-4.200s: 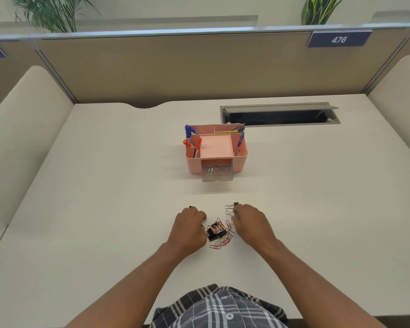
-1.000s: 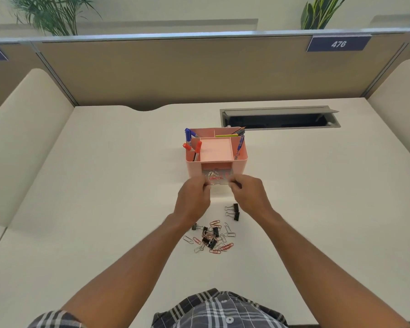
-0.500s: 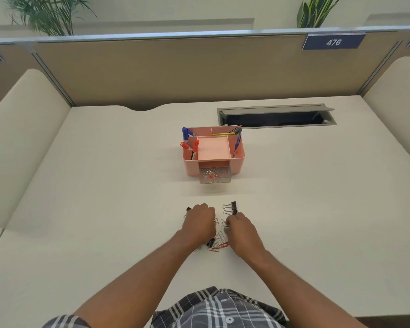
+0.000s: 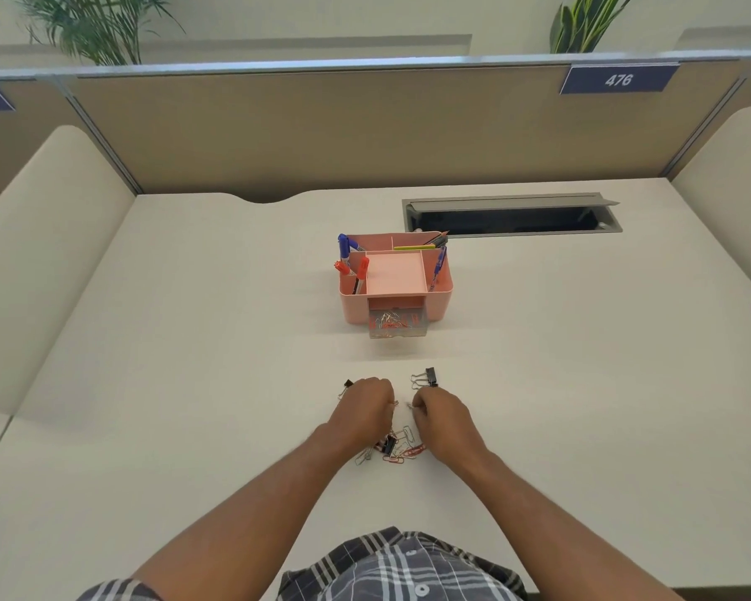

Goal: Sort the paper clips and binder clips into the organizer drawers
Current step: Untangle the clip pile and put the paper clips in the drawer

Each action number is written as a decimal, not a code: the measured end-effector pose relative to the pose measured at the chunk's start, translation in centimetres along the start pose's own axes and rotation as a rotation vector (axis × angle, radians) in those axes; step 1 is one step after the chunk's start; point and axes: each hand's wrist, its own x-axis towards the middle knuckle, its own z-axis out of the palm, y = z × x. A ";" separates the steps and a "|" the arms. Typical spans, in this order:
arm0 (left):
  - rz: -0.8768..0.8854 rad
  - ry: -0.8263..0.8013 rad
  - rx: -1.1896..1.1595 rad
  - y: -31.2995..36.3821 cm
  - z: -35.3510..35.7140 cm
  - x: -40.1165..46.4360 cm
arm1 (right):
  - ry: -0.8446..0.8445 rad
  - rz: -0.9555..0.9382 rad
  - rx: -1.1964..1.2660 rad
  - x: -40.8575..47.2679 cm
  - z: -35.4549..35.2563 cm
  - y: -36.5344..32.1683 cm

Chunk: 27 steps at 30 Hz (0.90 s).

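Both hands hovered over the mixed clip pile (image 4: 397,446) at 6 o'clock on the desk (image 4: 191,362). The left hand (image 4: 365,405) and right hand (image 4: 441,416) were curled, apparently pinching paper clips – contents cannot be told. A binder clip (image 4: 426,378) lay at 12 o'clock of the right hand. The clips were probably light, stiff and slippery – best pinched edgewise. Open desk lay before the clear drawer (image 4: 397,325) of the pink organizer (image 4: 395,281).

Fingertips of left hand (image 4: 364,407) and right hand (image 4: 441,416) curled under, grasp undiscernible.
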 end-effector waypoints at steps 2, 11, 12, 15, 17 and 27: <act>-0.017 0.048 -0.086 -0.1 -0.3 0.0 | 0.042 -0.020 0.032 0.2 -0.7 -0.1; 0.048 0.410 -0.332 1.0 -6.2 3.2 | 0.287 -0.101 0.203 4.8 -6.7 -3.1; 0.051 0.429 -0.327 1.3 -6.8 3.7 | 0.298 -0.116 0.192 5.5 -7.1 -3.5; 0.035 0.454 -0.299 1.8 -8.2 4.9 | 0.295 -0.136 0.115 7.3 -7.7 -4.2; 0.019 0.451 -0.286 1.7 -8.5 5.5 | 0.274 -0.141 0.071 8.3 -7.7 -4.4; 0.051 0.464 -0.363 0.2 -7.1 3.9 | 0.153 -0.163 0.077 5.2 -6.0 -4.1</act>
